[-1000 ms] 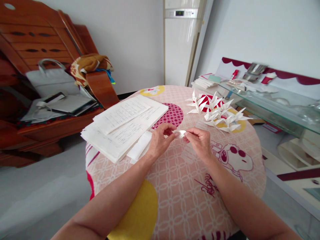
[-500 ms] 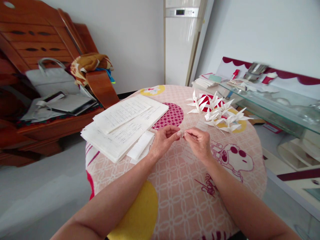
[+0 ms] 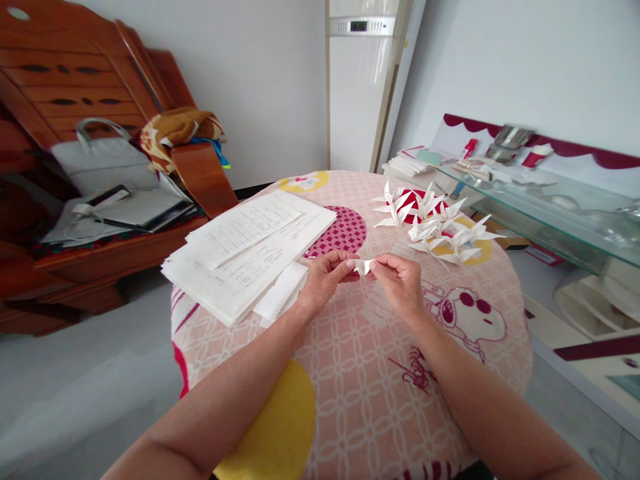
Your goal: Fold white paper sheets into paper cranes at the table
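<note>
Left hand (image 3: pixel 323 281), right hand (image 3: pixel 400 283): fingers of both pinched on opposite ends of small folded white paper (image 3: pixel 363 267), above bench (image 3: pixel 350 387). Origami cranes (image 3: pixel 424 230) clustered beyond right hand.

Bare and rounded at the knuckles, the left hand (image 3: pixel 326 277) and the right hand (image 3: pixel 399 280) each taper into a slim bare wrist (image 3: pixel 306 308) just behind, while farther back from the hands the uncovered left forearm (image 3: pixel 235 383) and right forearm (image 3: pixel 465 377) gradually broaden.
</note>
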The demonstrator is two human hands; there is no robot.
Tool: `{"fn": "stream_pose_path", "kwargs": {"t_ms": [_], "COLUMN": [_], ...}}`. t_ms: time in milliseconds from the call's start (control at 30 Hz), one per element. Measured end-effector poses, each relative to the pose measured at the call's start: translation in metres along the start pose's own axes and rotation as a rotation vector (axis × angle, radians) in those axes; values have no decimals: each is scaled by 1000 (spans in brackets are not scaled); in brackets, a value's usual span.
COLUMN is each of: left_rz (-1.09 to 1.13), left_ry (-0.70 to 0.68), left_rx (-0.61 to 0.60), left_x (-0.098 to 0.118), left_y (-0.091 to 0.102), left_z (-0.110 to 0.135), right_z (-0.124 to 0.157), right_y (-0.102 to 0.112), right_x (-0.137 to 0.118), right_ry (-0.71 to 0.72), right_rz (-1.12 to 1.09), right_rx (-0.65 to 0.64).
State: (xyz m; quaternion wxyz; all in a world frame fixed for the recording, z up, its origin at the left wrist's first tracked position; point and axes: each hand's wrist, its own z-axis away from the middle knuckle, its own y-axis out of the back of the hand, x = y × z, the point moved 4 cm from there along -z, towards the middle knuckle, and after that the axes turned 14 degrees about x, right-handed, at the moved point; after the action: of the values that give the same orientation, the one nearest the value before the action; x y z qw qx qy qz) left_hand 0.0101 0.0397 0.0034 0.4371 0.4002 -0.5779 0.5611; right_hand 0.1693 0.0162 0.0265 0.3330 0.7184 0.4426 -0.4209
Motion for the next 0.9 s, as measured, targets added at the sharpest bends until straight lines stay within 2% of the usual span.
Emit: {"fn": "stream_pose_path", "kwargs": {"t_ms": [267, 500, 567, 733, 900], "left_rz": [10, 55, 52, -89, -201], "left_ry": [-26, 62, 60, -91, -162], "left_rx": [-3, 81, 97, 210, 215], "left_x": [1, 0, -2, -4, -5], "left_y": [-1, -2, -2, 2, 1], "left_z": [0, 0, 0, -3, -3], "right_z": [0, 5, 6, 9, 10], "right_y": [-1, -2, -4, -10, -12], "right_x": [-2, -6, -5, 7, 11], "right_ry": [-33, 111, 108, 70, 94], "right_rz": [-32, 45, 22, -30, -19], "right_rx": [18, -4, 9, 63, 65]}}
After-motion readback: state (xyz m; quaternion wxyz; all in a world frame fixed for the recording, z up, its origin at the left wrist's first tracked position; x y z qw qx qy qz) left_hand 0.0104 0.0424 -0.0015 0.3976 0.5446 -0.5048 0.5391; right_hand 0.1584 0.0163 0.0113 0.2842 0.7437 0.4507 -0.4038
